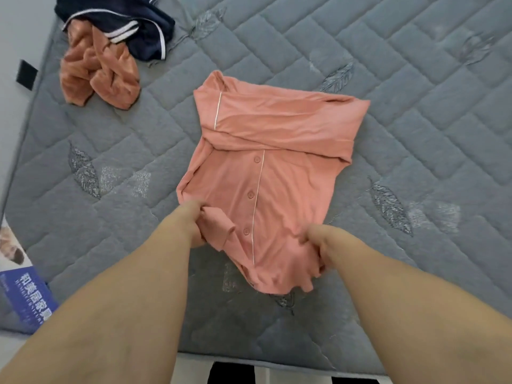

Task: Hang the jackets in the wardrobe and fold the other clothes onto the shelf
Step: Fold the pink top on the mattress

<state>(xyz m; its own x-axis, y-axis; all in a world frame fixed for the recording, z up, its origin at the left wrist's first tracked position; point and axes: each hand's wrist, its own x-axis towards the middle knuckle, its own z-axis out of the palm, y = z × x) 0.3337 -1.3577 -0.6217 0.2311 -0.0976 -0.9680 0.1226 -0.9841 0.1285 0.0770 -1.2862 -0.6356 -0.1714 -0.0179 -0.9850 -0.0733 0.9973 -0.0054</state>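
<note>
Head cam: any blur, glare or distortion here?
Head view: soft, even light, no glare; wide-angle bending at the grey quilted mattress edges; slight softness overall, forearms oversized near the lens; both hands and the pink button-up pyjama shirt stay readable.

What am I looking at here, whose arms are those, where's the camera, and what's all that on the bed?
There is no machine here. A person wears a camera on the head, so the single picture looks forward and down at their own bare arms. They stand at a grey quilted mattress. On it lies a pink button-up shirt, sleeves already folded across the top. The left hand and the right hand each grip the shirt's near hem. Further away, to the left, lie a crumpled orange garment and a dark navy garment with white stripes. A blue printed label sits at the mattress's left edge.
</note>
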